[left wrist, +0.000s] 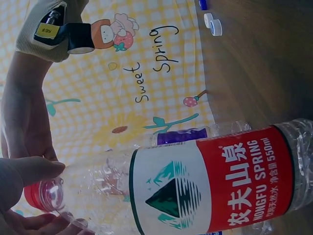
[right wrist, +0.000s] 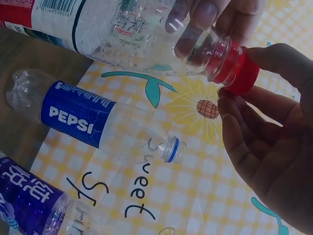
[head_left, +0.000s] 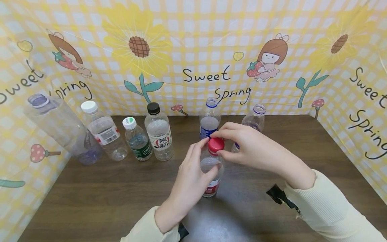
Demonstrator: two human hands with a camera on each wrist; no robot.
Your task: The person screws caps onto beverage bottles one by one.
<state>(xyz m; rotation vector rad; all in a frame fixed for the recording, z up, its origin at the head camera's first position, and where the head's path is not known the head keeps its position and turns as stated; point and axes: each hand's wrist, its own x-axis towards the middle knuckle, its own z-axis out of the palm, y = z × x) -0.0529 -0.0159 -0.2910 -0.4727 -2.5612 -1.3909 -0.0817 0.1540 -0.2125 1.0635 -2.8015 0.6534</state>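
A clear plastic water bottle (head_left: pixel 210 189) with a red and white label stands upright in front of me, its red cap (head_left: pixel 216 145) at the mouth. My left hand (head_left: pixel 191 173) holds the bottle round its shoulder and neck, thumb on the near side. From the right, my right hand (head_left: pixel 255 148) pinches the red cap between thumb and fingers. The right wrist view shows the cap (right wrist: pixel 244 72) sitting over the neck, with left fingers (right wrist: pixel 203 14) on the clear plastic just below. A mountain picture shows on the bottle's label (left wrist: pixel 171 196) in the left wrist view.
Behind stand an uncapped Pepsi bottle (right wrist: pixel 73 115) and an uncapped purple-labelled bottle (right wrist: pixel 29 196). To the left are a large uncapped bottle (head_left: pixel 60 131), a white-capped bottle (head_left: pixel 105 131), a small green-labelled bottle (head_left: pixel 139 143) and a black-capped bottle (head_left: pixel 160 134). Loose caps (left wrist: pixel 215 27) lie on the table.
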